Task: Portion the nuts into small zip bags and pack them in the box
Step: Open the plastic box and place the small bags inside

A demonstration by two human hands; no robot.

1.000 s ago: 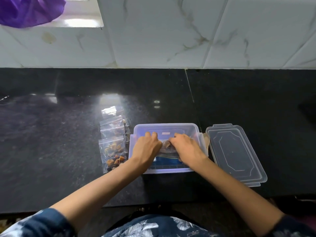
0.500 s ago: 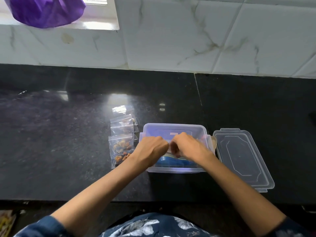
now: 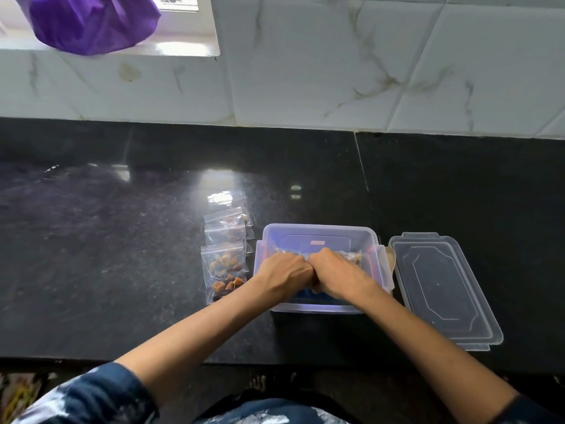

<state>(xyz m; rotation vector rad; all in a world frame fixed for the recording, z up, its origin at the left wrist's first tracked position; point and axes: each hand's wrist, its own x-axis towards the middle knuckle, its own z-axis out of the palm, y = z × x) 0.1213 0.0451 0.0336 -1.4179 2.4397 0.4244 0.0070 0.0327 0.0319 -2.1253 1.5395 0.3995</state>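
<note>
Nuts show only partly in the head view: the zip bag (image 3: 318, 254) being worked lies inside the clear box (image 3: 318, 237), mostly covered by both hands, so only its crinkled top edge and a few brown pieces at its right end can be seen. The left hand (image 3: 286, 273) and right hand (image 3: 339, 275) sit knuckle to knuckle over the box, fingers curled down onto the bag; both appear to pinch its top edge, though the fingertips are hidden. Something blue on the box floor beneath the hands is too covered to identify.

The box stands near the front edge of the black counter (image 3: 122, 240), with wide bare stone behind it up to the tiled wall (image 3: 367, 71). Just left of the box, a row of filled bags (image 3: 224, 261) runs away from the person, the farthest hard to read in the glare. Just right lies the lid (image 3: 443, 289), flat. A purple bag (image 3: 91, 22) hangs at the upper left, cut off by the frame.
</note>
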